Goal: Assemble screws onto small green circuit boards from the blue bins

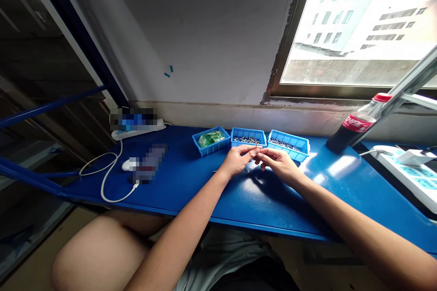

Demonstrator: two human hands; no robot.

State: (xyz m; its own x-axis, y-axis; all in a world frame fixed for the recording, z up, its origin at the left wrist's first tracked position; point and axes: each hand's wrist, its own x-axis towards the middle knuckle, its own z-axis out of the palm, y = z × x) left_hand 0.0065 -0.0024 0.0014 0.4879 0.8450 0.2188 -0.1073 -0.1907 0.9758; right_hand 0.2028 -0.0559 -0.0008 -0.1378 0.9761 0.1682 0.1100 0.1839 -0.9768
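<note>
My left hand point(238, 160) and my right hand point(278, 163) meet fingertip to fingertip above the blue table. Both are closed in a pinch, and a tiny thing point(256, 144) pokes up between the fingertips, too small to name. Just beyond my hands is a blue bin point(248, 143) with small metal parts. To its right, another blue bin point(296, 153) holds thin, long metal pieces that look like screws. A third blue bin point(210, 148) on the left contains green plastic bags point(210, 138). Beside my left wrist lies a small dark item, partly hidden.
A cola bottle point(357, 125) stands at the right by a metal bar, near a white power strip point(414, 175). On the left are a white mouse point(129, 165), a blurred-out device with a white cable point(114, 201) and another power strip point(139, 130). The wall and window close off the back.
</note>
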